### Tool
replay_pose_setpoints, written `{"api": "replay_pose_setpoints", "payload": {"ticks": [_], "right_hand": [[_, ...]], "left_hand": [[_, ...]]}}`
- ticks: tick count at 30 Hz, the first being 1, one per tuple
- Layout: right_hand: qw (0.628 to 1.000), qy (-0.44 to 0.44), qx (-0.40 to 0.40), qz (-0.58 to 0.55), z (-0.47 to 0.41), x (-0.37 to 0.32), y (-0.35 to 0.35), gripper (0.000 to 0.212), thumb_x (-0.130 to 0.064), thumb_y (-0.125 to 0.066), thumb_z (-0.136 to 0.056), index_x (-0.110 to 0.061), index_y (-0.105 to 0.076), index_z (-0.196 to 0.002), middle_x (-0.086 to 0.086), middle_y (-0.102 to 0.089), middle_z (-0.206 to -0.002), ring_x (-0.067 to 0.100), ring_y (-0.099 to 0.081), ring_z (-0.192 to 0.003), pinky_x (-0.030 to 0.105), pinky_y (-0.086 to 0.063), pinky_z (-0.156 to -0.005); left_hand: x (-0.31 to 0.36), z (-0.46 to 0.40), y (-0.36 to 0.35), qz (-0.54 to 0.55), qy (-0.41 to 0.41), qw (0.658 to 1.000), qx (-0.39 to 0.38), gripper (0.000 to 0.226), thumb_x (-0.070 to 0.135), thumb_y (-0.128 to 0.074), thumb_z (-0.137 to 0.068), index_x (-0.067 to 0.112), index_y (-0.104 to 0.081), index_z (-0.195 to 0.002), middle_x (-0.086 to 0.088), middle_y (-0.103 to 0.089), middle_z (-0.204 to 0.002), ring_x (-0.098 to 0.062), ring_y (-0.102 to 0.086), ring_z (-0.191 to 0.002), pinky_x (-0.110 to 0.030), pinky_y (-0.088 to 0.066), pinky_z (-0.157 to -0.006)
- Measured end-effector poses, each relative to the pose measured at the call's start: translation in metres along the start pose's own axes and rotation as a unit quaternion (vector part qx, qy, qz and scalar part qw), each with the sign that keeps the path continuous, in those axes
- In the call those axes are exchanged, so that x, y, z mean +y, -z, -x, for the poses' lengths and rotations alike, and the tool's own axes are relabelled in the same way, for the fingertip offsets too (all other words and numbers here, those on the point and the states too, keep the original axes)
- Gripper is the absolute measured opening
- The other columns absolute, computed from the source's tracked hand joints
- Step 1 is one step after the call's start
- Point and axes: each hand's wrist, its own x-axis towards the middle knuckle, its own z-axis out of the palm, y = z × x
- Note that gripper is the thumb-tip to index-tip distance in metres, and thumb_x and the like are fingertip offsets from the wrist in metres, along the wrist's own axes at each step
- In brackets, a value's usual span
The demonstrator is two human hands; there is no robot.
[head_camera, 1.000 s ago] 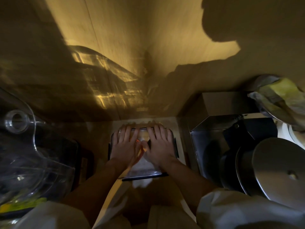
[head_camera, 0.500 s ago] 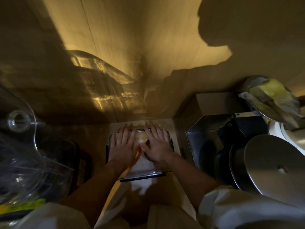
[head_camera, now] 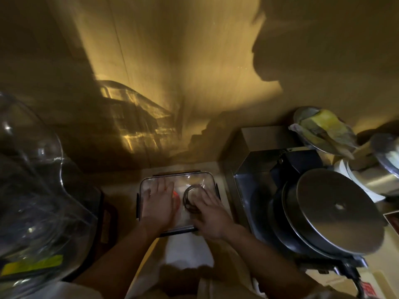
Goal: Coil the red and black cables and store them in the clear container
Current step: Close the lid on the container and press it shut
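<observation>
Hands parted since second ago. Black cable (head_camera: 191, 198) coil now uncovered inside clear container (head_camera: 210, 176) at table's back edge; red cable (head_camera: 176, 199) peeks beside left hand (head_camera: 158, 200). Left fingers flat; right hand (head_camera: 210, 212) fingers spread, nothing grasped. Storing looks done.

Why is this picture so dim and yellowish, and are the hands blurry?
Head view: warm light from behind the person casts their shadow on the wall; both the left hand and right hand are motion-smeared over the clear container; the wide lens bends the edges.
</observation>
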Motion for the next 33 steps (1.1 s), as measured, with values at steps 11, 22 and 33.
{"api": "replay_pose_setpoints", "payload": {"ticks": [11,22,33], "right_hand": [[0.998,-0.052,0.02,0.015,0.098,-0.022,-0.047,0.083,-0.046,-0.015,-0.078,-0.026,0.007,-0.156,0.001,0.022,-0.161,0.017,0.024,-0.147,0.038,0.01,-0.121],[0.997,-0.054,0.063,0.003,0.096,-0.027,-0.054,0.086,-0.045,-0.009,-0.075,-0.02,0.009,-0.155,0.001,0.021,-0.16,0.019,0.021,-0.149,0.04,0.01,-0.122],[0.991,-0.102,0.086,-0.007,0.072,-0.042,-0.061,0.088,-0.017,-0.047,-0.092,-0.018,0.014,-0.155,0.008,0.018,-0.163,0.022,0.016,-0.151,0.037,0.01,-0.119]], "left_hand": [[-0.025,0.143,-0.04,0.013,-0.044,0.999,0.002,0.061,0.038,-0.048,-0.076,0.021,-0.054,-0.134,-0.007,-0.054,-0.142,-0.024,-0.045,-0.13,-0.041,-0.044,-0.1],[-0.035,0.149,-0.045,0.02,-0.027,0.999,0.002,0.077,0.035,-0.047,-0.084,0.021,-0.021,-0.155,0.003,-0.019,-0.162,-0.012,-0.012,-0.148,-0.044,-0.016,-0.117],[-0.031,0.132,-0.037,0.041,-0.004,0.999,-0.028,0.082,0.033,-0.046,-0.095,0.025,0.009,-0.155,0.008,0.016,-0.16,-0.01,0.016,-0.146,-0.044,0.01,-0.117]]}}
